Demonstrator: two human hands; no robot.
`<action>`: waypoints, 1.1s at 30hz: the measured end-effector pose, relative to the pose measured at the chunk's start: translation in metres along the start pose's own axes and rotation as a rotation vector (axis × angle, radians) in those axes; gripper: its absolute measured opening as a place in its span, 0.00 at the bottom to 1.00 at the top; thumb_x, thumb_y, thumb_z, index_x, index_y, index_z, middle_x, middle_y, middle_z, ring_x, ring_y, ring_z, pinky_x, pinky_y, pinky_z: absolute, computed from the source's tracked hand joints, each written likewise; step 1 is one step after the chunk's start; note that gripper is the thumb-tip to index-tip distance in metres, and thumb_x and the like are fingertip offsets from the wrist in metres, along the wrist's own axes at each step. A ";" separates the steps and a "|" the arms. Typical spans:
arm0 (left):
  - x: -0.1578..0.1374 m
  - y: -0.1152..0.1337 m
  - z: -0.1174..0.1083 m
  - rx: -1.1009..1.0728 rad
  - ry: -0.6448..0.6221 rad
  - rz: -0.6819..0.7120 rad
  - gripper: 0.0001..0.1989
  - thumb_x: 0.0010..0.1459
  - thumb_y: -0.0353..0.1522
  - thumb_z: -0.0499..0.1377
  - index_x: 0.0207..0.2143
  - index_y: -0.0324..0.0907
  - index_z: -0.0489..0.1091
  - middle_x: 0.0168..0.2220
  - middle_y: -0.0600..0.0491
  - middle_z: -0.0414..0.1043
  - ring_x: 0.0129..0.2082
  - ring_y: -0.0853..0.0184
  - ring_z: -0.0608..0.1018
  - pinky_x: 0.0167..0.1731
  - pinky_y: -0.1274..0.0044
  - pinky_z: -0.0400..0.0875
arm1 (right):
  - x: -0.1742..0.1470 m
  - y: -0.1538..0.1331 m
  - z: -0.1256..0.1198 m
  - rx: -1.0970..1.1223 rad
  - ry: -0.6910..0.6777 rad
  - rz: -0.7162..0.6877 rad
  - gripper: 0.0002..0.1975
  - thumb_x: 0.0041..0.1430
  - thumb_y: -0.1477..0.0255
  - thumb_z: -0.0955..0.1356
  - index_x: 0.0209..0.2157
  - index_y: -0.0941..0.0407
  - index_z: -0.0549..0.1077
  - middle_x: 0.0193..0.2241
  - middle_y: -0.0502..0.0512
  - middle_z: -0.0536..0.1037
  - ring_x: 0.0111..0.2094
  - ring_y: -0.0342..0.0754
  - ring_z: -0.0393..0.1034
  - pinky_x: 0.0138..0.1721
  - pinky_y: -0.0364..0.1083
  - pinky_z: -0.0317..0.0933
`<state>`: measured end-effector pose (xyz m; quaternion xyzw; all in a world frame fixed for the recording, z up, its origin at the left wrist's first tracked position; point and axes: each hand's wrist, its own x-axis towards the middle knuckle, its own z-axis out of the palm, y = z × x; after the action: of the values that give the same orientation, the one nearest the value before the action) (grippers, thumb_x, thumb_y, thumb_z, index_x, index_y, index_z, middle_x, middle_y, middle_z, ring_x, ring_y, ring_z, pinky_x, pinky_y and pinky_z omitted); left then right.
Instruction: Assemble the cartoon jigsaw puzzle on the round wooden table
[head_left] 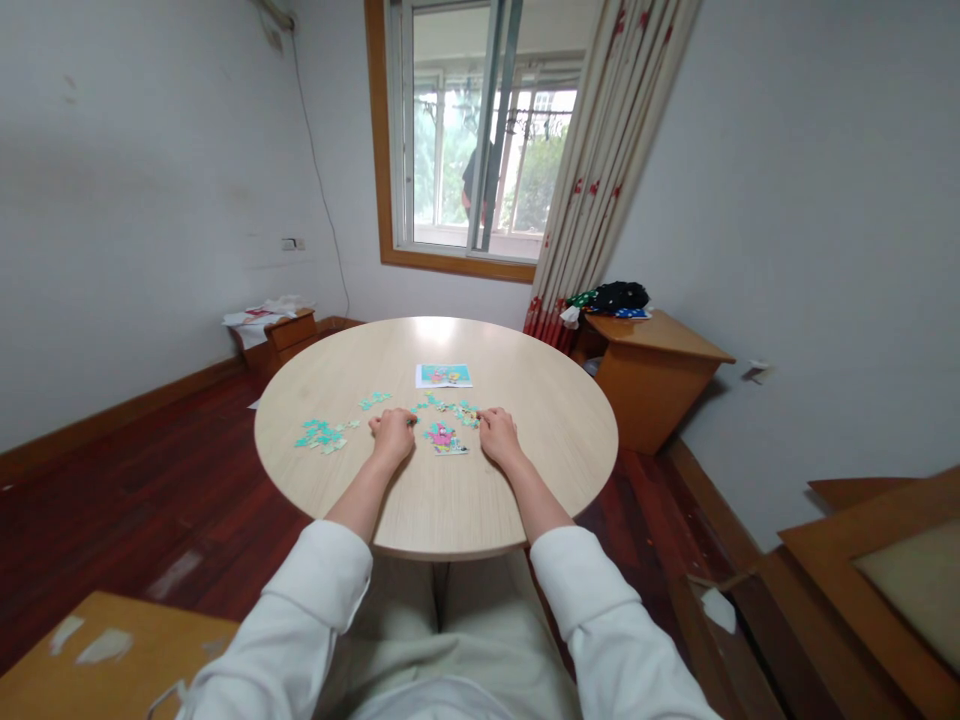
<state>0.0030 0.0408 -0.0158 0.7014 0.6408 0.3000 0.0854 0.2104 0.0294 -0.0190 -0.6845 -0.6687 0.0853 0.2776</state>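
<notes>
Pale walls (150, 180) meet dark red floorboards (165, 500), with a paper-strewn wooden cabinet (296, 335) at far left. On the round, light wood-grain table (570, 420), teal puzzle pieces (321, 435) lie heaped left of the left hand (394, 435), its fingers curled; whether they pinch anything, I cannot tell. Between the hands sits a partly joined pink puzzle section (444, 437), nearer than the picture sheet (445, 375). The right hand's (497, 435) fingers bend beside loose pieces (466, 412), their grip unclear. Farther right: red-patterned curtain (600, 170), wooden desk (652, 370).
</notes>
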 end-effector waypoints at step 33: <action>-0.001 0.002 0.000 -0.003 -0.011 -0.073 0.17 0.48 0.21 0.51 0.32 0.45 0.75 0.42 0.47 0.75 0.47 0.55 0.71 0.45 0.63 0.54 | 0.012 0.017 0.014 0.015 0.111 -0.031 0.14 0.54 0.78 0.62 0.40 0.59 0.76 0.41 0.62 0.72 0.44 0.50 0.64 0.46 0.45 0.55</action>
<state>0.0049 0.0396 -0.0154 0.6791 0.6651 0.2938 0.1010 0.2189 0.0458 -0.0361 -0.6755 -0.6623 0.0479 0.3205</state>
